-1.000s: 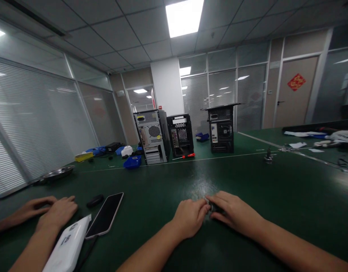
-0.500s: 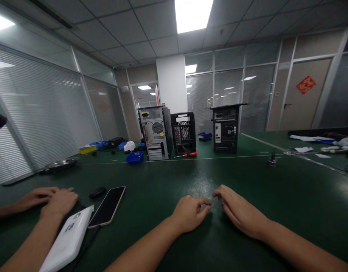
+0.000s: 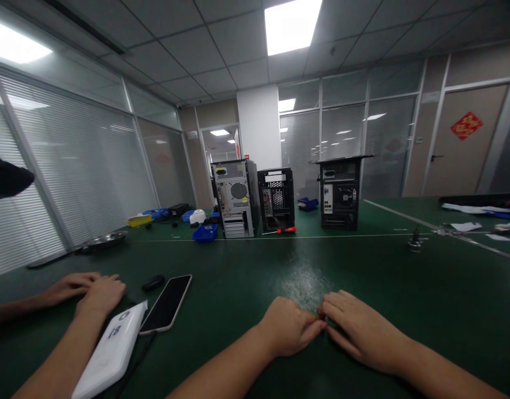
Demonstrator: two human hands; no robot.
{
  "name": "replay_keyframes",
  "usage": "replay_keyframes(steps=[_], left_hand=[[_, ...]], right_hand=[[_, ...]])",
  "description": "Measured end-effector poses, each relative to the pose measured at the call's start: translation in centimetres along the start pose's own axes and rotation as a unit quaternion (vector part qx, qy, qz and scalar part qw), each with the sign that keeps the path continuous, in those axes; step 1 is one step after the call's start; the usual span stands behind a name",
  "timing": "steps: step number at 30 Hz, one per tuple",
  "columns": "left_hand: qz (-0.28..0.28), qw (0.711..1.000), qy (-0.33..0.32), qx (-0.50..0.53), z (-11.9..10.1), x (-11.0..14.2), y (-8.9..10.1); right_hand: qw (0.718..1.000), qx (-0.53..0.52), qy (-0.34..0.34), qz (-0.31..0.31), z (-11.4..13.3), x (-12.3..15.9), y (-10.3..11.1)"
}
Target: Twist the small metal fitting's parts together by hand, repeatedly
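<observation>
Fingers of the left hand and right hand are bunched, tips meeting, though whether they grip anything I cannot tell, with one phone at nine o'clock from them and three computer cases between eleven and one.

Three computer cases, one phone

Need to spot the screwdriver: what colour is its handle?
The handle is mostly red, clearest in the head view.
</observation>
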State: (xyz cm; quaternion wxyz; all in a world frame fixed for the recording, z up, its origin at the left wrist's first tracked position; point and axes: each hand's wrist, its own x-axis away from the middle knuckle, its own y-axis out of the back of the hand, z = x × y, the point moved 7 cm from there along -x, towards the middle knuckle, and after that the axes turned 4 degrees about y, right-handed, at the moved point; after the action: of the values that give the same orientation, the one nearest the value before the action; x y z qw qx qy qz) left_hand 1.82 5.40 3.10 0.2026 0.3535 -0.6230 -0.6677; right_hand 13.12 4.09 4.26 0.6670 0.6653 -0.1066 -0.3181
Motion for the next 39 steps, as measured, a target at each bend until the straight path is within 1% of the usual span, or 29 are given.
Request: replay_keyframes(steps=[3,5,7,10,12,14,16,18,21,24,26,30,33,35,37,39], left_hand=[[-0.009,0.999,0.028,-0.019,0.0,0.1,0.2],[-0.018,0.998,0.048,-0.031,0.1,0.2,0.3],[-0.015,0.997,0.056,-0.047,0.2,0.1,0.4],[0.012,0.995,0.048,-0.084,0.7,0.0,0.5],[0.025,0.993,0.058,-0.097,1.5,0.1,0.7],[0.023,0.991,0.098,-0.089,2.9,0.2,1.0],[0.021,0.987,0.140,-0.077,4.1,0.5,1.0],[0.023,0.984,0.162,-0.071,4.9,0.6,0.6],[0.030,0.984,0.165,-0.064,5.2,0.6,0.0],[0.036,0.986,0.155,-0.058,5.0,0.5,-0.1],[0.039,0.987,0.149,-0.055,4.9,0.5,0.0],[0.042,0.987,0.149,-0.051,4.8,0.5,0.2],[0.043,0.986,0.152,-0.049,4.8,0.5,0.2],[0.043,0.986,0.152,-0.047,4.8,0.5,0.1],[0.042,0.986,0.152,-0.045,4.8,0.4,0.1],[0.042,0.986,0.153,-0.045,4.9,0.4,0.0]], right_hand=[[1.000,0.018,-0.014,-0.011,-0.8,0.0,0.5],[0.998,0.021,-0.043,-0.029,-2.5,0.3,0.9],[0.995,0.014,-0.093,-0.043,-5.3,1.0,1.3],[0.980,-0.026,-0.186,-0.060,-10.8,3.2,1.6],[0.960,-0.070,-0.254,-0.097,-14.8,5.2,1.9],[0.940,-0.079,-0.304,-0.131,-18.0,7.1,2.3],[0.923,-0.076,-0.342,-0.157,-20.3,8.6,2.6],[0.909,-0.078,-0.372,-0.173,-21.9,9.6,2.5],[0.894,-0.085,-0.402,-0.179,-23.0,10.2,2.2],[0.882,-0.083,-0.423,-0.189,-23.3,10.4,2.5],[0.870,-0.071,-0.440,-0.208,-23.2,10.8,3.3],[0.846,-0.027,-0.472,-0.247,-22.7,12.1,6.1],[0.851,0.005,-0.462,-0.248,-22.4,13.0,7.7],[0.855,0.021,-0.458,-0.244,-22.5,13.5,8.0],[0.852,0.029,-0.465,-0.237,-23.1,14.2,7.8],[0.849,0.028,-0.480,-0.221,-23.8,14.7,7.0]])
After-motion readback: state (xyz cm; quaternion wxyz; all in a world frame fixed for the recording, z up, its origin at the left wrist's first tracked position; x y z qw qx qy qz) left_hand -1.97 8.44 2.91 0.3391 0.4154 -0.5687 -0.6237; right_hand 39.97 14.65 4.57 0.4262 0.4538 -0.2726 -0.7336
